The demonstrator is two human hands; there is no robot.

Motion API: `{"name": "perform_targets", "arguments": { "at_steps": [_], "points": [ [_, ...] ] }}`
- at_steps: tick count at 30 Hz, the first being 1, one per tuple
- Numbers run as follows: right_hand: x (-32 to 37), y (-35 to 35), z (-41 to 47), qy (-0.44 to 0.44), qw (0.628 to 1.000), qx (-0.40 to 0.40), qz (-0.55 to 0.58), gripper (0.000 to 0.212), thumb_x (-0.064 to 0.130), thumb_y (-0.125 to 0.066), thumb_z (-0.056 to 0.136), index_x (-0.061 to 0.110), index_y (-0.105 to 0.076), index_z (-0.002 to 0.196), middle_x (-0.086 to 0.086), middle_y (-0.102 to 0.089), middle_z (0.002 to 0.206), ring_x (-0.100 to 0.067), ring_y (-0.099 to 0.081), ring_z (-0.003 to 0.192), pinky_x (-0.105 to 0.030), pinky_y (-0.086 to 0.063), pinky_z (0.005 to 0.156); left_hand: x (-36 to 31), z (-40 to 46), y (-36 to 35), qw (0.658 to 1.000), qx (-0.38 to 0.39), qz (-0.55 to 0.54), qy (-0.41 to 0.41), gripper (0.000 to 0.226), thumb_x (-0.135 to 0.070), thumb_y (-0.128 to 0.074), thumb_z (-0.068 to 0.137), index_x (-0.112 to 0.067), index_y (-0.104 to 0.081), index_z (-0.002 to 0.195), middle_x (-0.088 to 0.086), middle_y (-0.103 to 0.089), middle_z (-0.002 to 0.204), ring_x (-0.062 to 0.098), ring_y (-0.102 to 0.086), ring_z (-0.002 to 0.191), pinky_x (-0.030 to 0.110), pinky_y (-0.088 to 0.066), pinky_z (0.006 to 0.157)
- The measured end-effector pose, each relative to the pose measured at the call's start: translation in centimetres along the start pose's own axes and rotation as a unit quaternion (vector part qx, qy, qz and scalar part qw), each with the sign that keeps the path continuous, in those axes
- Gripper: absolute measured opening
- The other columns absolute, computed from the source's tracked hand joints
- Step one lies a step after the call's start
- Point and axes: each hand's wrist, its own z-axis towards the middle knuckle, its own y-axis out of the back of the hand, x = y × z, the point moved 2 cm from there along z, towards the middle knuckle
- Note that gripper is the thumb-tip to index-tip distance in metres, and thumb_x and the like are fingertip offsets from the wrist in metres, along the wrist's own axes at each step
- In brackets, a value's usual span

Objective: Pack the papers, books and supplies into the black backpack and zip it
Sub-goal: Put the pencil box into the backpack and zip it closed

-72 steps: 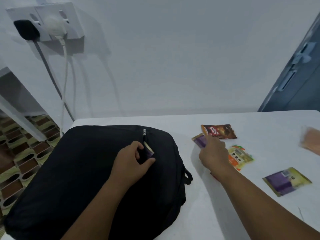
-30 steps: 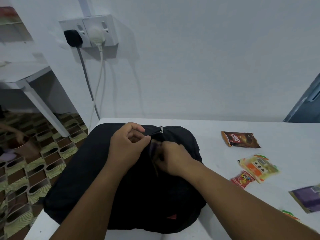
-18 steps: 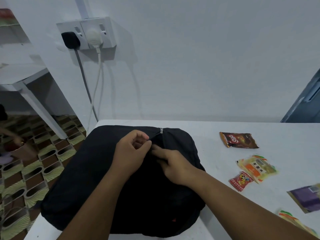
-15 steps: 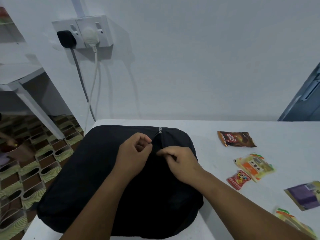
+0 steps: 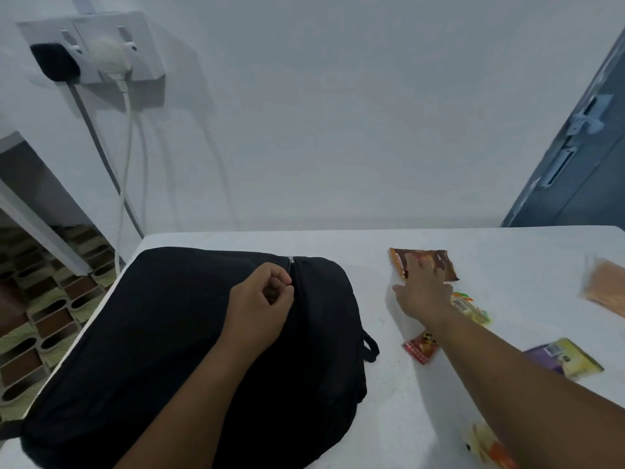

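Observation:
The black backpack (image 5: 162, 340) lies flat on the left half of the white table (image 5: 507, 252). My left hand (image 5: 260, 306) rests on its top and pinches the fabric edge beside the zipper opening, just below the metal zipper pull (image 5: 291, 260). My right hand (image 5: 422, 292) reaches out to the right with fingers spread, its fingertips on the brown snack packet (image 5: 443, 262). Partly under that hand lies a yellow-orange packet (image 5: 473, 309). A small red packet (image 5: 421, 346) sits near my forearm.
A purple-yellow packet (image 5: 568, 360) and an orange-yellow packet (image 5: 490, 448) lie at the right front. A blurred orange packet (image 5: 605, 292) is at the far right. A wall socket with plugs (image 5: 91, 49) and cables hangs at left; a dark door (image 5: 581, 157) stands at right.
My right hand has left the backpack's zipper opening and moved right across the table to the brown packet. My left hand keeps its pinch at the opening.

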Motion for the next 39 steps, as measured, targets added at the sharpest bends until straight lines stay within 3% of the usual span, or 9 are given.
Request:
{"name": "perform_targets", "arguments": {
  "at_steps": [5,8,12,16,18,23,30,35,39],
  "points": [
    [-0.1,-0.7,0.7,0.111,0.988,-0.071,0.075,0.033,0.028,-0.063,0.088,0.023,-0.065,0.121,0.000,-0.059,0.125,-0.027,-0.050,0.123,-0.043,-0.049,0.092,0.2,0.1,-0.8,0.999,0.001,0.004,0.033,0.021,-0.006,-0.069,0.086,-0.025,-0.064,0.078,-0.005,-0.066,0.072,0.003,-0.058,0.063,0.012,-0.047,0.062],
    [2.1,-0.2,-0.7,0.203,0.951,-0.101,0.210,0.027,0.014,-0.056,0.090,0.028,-0.068,0.110,0.010,-0.063,0.105,-0.016,-0.057,0.102,-0.031,-0.047,0.079,0.4,0.1,-0.5,0.999,-0.002,0.008,0.046,0.020,-0.007,-0.067,0.087,-0.025,-0.064,0.079,-0.004,-0.065,0.072,0.000,-0.055,0.061,0.011,-0.046,0.060],
    [6.3,2.5,-5.0,0.272,0.885,-0.157,0.344,0.021,0.004,-0.061,0.090,0.018,-0.067,0.104,0.008,-0.062,0.099,-0.011,-0.058,0.095,-0.017,-0.043,0.081,0.4,0.2,0.4,0.998,-0.022,0.016,0.052,0.020,-0.006,-0.066,0.088,-0.024,-0.065,0.080,-0.003,-0.064,0.073,0.001,-0.053,0.059,0.011,-0.044,0.057],
    [9.1,3.5,-9.1,0.432,0.809,-0.124,0.378,0.027,-0.009,-0.071,0.072,0.010,-0.071,0.092,0.000,-0.066,0.107,-0.014,-0.061,0.114,-0.023,-0.046,0.098,0.4,0.8,2.3,0.994,-0.075,0.009,0.075,0.017,-0.007,-0.067,0.085,-0.024,-0.065,0.080,-0.002,-0.066,0.075,0.001,-0.056,0.061,0.010,-0.044,0.055],
    [9.7,2.5,-10.4,0.478,0.808,-0.073,0.336,0.022,-0.002,-0.072,0.073,0.013,-0.073,0.089,-0.002,-0.062,0.121,-0.015,-0.053,0.128,-0.026,-0.042,0.106,0.3,1.2,3.5,0.992,-0.100,0.000,0.077,0.017,-0.007,-0.067,0.084,-0.024,-0.064,0.080,-0.003,-0.067,0.076,0.002,-0.058,0.063,0.010,-0.044,0.056],
    [10.6,0.9,-11.5,0.460,0.866,0.099,0.170,0.032,0.013,-0.064,0.075,0.032,-0.073,0.099,0.011,-0.049,0.141,-0.011,-0.053,0.125,-0.037,-0.051,0.095,0.2,1.5,5.1,0.993,-0.091,0.009,0.069,0.016,-0.010,-0.067,0.085,-0.025,-0.064,0.081,-0.005,-0.068,0.079,0.007,-0.061,0.069,0.015,-0.044,0.060],
    [13.9,3.8,-13.3,0.424,0.888,0.180,-0.016,0.028,0.013,-0.069,0.077,0.031,-0.070,0.098,0.011,-0.042,0.121,-0.019,-0.056,0.098,-0.038,-0.053,0.081,0.1,1.3,5.7,0.996,-0.083,-0.001,0.037,0.020,-0.008,-0.067,0.085,-0.026,-0.064,0.078,-0.007,-0.067,0.076,0.003,-0.061,0.066,0.012,-0.046,0.059],
    [16.7,2.5,-14.2,0.473,0.855,0.164,0.138,0.014,0.006,-0.066,0.075,0.011,-0.067,0.087,0.009,-0.052,0.118,-0.015,-0.057,0.109,-0.032,-0.051,0.090,-0.6,1.3,5.7,0.999,-0.048,-0.009,-0.001,0.019,-0.007,-0.068,0.083,-0.024,-0.065,0.077,-0.007,-0.067,0.071,0.004,-0.060,0.063,0.010,-0.046,0.061],
    [17.1,1.4,-15.5,0.413,0.807,0.262,0.331,0.020,-0.006,-0.053,0.083,0.009,-0.065,0.080,0.019,-0.058,0.087,0.004,-0.058,0.080,-0.018,-0.046,0.076,-0.5,1.2,5.7,0.999,-0.026,-0.017,-0.017,0.017,-0.007,-0.070,0.083,-0.023,-0.065,0.078,-0.007,-0.065,0.068,0.004,-0.058,0.059,0.013,-0.047,0.062]
  ]
}}
